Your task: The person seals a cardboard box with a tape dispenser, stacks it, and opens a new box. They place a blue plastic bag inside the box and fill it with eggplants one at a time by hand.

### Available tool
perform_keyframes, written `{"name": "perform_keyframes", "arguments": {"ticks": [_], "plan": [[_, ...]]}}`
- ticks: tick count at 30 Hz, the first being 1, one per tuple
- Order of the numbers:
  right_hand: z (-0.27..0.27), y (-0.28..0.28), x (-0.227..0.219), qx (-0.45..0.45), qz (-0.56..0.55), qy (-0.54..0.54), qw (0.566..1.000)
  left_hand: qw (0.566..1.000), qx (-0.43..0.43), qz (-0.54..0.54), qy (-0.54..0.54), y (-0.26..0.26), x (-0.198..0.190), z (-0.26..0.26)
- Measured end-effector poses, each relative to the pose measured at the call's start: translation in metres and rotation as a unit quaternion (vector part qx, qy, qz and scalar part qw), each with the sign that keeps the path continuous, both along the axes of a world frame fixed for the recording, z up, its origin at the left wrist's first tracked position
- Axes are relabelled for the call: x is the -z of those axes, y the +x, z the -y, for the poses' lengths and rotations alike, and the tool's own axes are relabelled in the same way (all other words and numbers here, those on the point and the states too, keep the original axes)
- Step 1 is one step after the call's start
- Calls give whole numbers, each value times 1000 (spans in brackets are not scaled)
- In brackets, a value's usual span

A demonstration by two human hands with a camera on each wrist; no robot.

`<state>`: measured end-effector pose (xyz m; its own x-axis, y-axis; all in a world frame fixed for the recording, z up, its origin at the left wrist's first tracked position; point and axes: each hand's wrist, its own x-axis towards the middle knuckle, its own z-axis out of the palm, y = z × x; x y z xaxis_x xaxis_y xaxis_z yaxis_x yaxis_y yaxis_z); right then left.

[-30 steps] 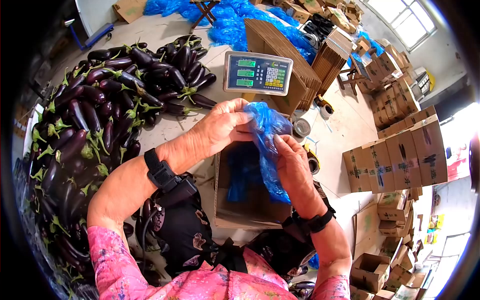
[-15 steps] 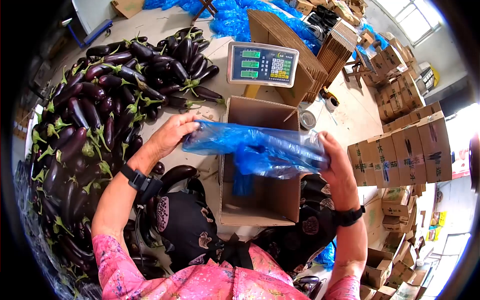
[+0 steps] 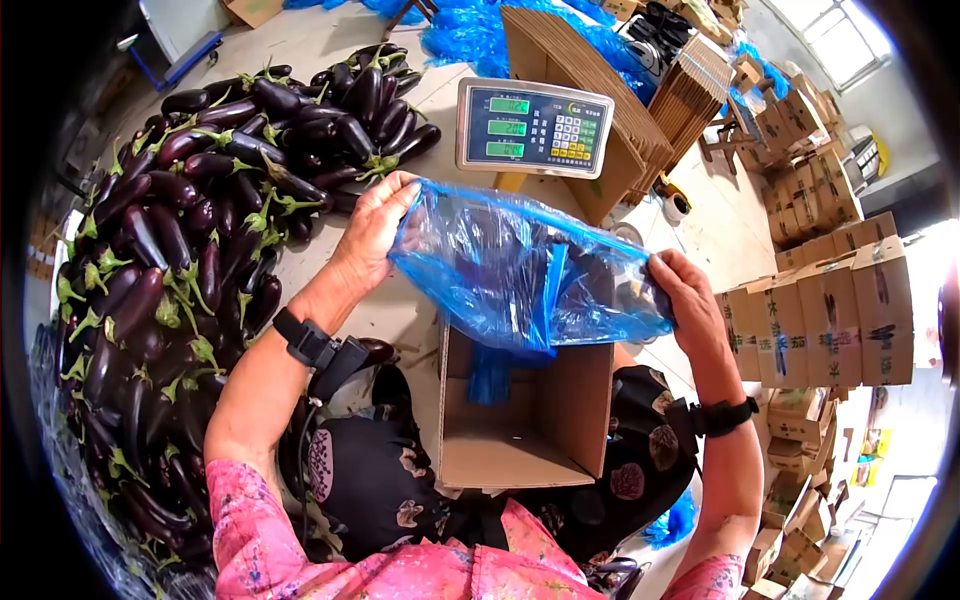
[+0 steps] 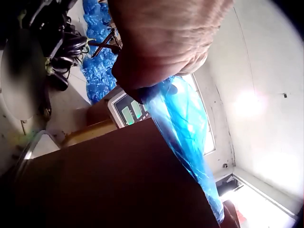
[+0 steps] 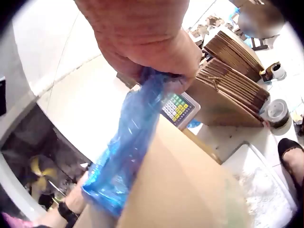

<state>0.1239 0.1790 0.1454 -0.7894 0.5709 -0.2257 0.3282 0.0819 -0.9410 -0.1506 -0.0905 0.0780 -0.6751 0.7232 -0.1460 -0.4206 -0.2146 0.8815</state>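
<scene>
Blue plastic bag (image 3: 520, 290), thin and see-through, stretched wide between two hands over an open cardboard box (image 3: 525, 455). A bunched end of it hangs down inside the box mouth.

Left hand (image 3: 372, 235): fingers grasping the bag's upper edge at one end, pinched against the thumb. Right hand (image 3: 697, 305): fingers grasping the opposite end, curled round the plastic in the right wrist view. Dark wristband on each wrist.

Box stands close in front of the person, between the knees; cardboard walls upright. Beyond it, a scale display (image 3: 535, 128) with three green readouts and a keypad.

Large heap of eggplants (image 3: 180, 225) on the person's left, dark purple with green caps. Flattened cardboard (image 3: 585, 105) stands stacked behind the display. More blue plastic (image 3: 465, 45) on the floor farther back. Row of printed boxes (image 3: 825, 325) at right.
</scene>
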Motion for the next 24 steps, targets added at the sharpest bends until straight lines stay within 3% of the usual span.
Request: {"name": "perform_keyframes", "arguments": {"ticks": [2,3,5,7,9,10,12,15,17,19,20,24], "plan": [[-5,-6,5,0,45,42,998,999,9,-45,-18,-4,6,-4],[-6,-11,18,40,-16,85,995,998,5,-58,-38,-2,1,-6],[-4,-10,26,68,6,261,963,992,14,-90,-85,6,-12,-6],[10,-3,22,22,76,211,974,982,39,-125,-136,28,-18,-1],[34,4,25,-69,105,107,986,913,96,-352,-180,61,-6,9],[47,2,27,-58,149,106,981,889,115,-401,-189,63,7,9],[68,0,29,-37,235,103,966,900,113,-376,-187,62,13,14],[51,10,45,12,194,-137,971,918,96,-336,-185,60,9,20],[51,26,47,-25,75,-118,990,963,113,-196,-148,59,17,30],[28,38,76,30,47,-333,941,986,112,-59,-111,55,27,41],[21,46,94,55,38,-332,941,990,109,10,-92,52,32,46],[12,63,130,106,30,-295,949,991,70,27,-113,53,54,49]]}}
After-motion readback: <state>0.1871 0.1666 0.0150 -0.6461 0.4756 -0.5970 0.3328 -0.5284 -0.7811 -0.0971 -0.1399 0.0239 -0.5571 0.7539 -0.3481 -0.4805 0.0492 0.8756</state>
